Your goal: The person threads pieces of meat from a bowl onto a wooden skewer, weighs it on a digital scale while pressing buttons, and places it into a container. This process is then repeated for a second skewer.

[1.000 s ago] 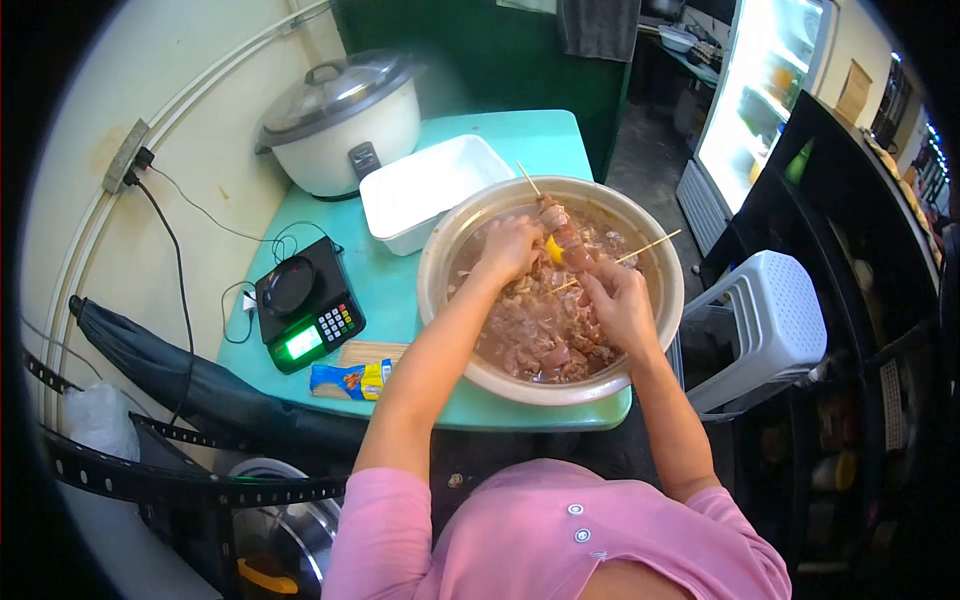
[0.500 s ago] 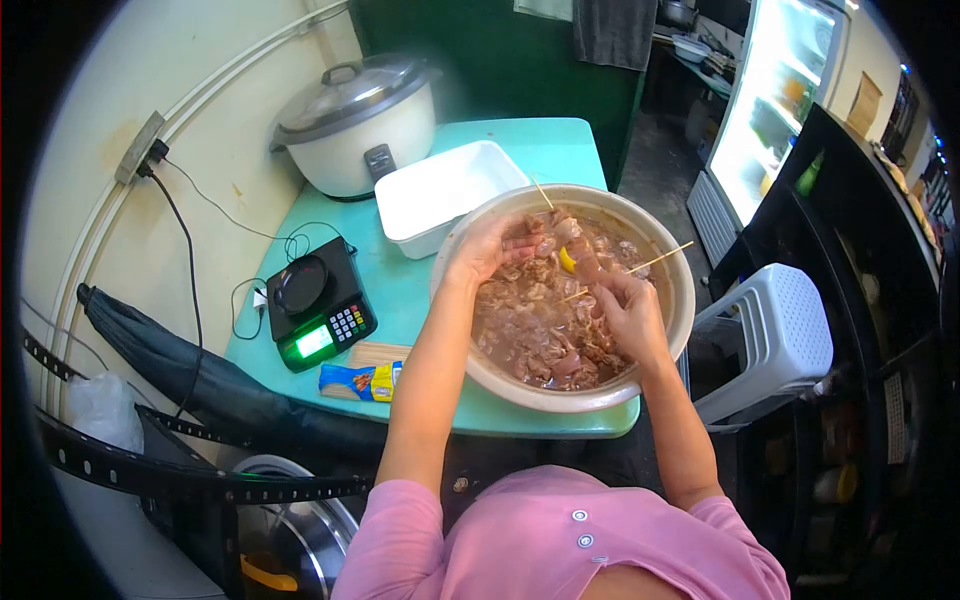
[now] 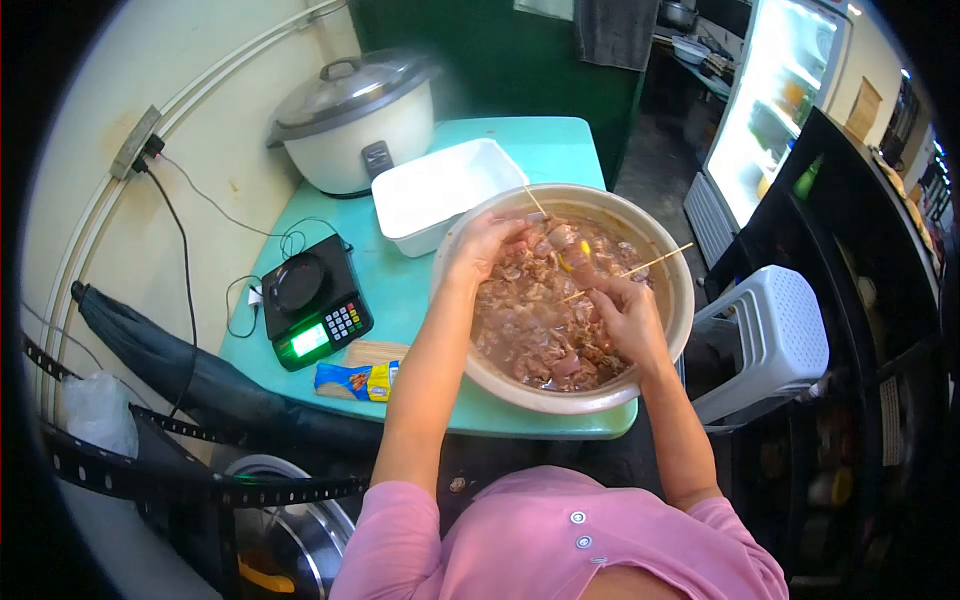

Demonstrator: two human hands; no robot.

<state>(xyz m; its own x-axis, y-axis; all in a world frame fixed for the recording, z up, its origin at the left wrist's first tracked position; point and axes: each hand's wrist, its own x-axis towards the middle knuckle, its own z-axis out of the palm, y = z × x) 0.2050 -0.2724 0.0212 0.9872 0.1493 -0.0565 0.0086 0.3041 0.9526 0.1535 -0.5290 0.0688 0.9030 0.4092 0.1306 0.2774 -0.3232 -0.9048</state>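
Observation:
A large round basin (image 3: 480,372) holds pieces of meat (image 3: 535,335) in brownish liquid, with yellow bits among them. Over its left part is my left hand (image 3: 487,246), its fingers curled at some meat near a thin stick (image 3: 536,202). My right hand (image 3: 630,312) is closed over the right part of the basin, pinching near a second stick (image 3: 655,260) that slants up to the right. Pieces of meat lie between the two hands. What exactly the left fingertips grip is hard to make out.
A white tray (image 3: 448,190) touches the basin's left side, before a rice cooker (image 3: 358,130). Left on the table (image 3: 400,300) are a digital scale (image 3: 318,305) and a packet of sticks (image 3: 356,381). A grey stool (image 3: 775,330) stands at right.
My left hand has shifted slightly, its fingers now closer round the meat. The yellow piece between the hands shows less than before. My right hand has barely moved.

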